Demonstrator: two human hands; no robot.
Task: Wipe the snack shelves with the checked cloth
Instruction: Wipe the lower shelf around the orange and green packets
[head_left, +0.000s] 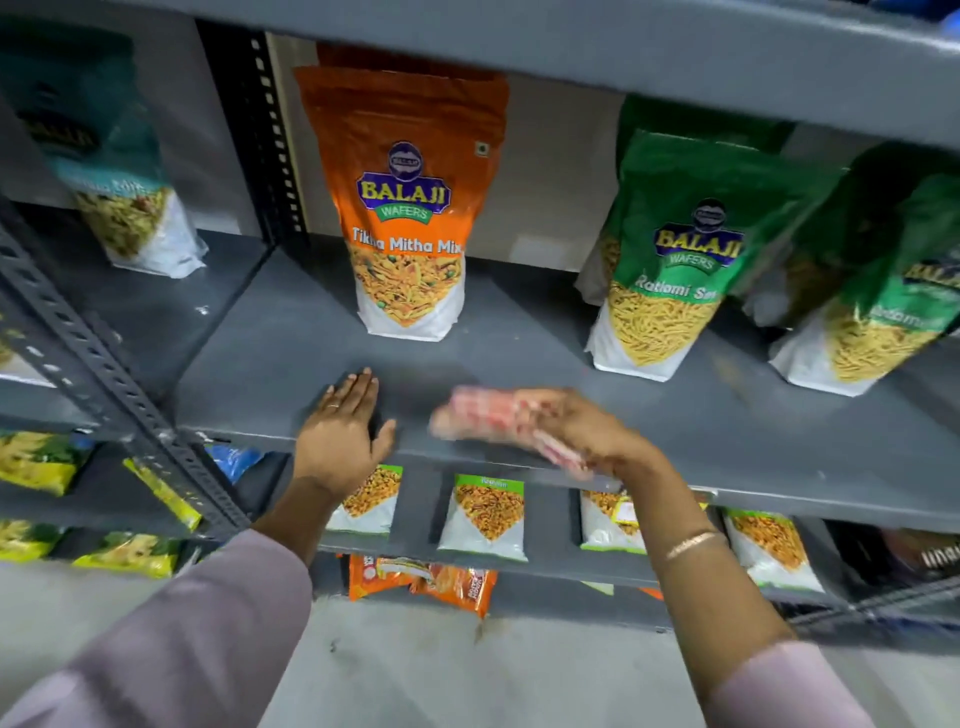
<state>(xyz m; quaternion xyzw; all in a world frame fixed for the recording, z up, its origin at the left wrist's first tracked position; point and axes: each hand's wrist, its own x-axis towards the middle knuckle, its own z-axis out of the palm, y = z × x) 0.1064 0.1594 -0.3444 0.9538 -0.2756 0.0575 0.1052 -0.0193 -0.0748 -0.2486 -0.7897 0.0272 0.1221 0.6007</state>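
A grey metal shelf (571, 358) runs across the middle of the head view. My right hand (587, 431) grips a red and white checked cloth (483, 415), blurred, pressed on the shelf's front part. My left hand (345, 426) lies flat on the shelf's front edge with fingers spread, to the left of the cloth and holding nothing. An orange snack bag (408, 208) stands upright behind both hands. A green snack bag (675, 260) stands to the right of it, and another green bag (878, 291) further right.
A teal snack bag (119, 171) stands in the left bay beyond a perforated upright post (104, 364). Lower shelves hold small white packets (485, 519), yellow packets (36, 462) and orange packets (441, 579). An upper shelf (623, 47) overhangs the bags. Pale floor lies below.
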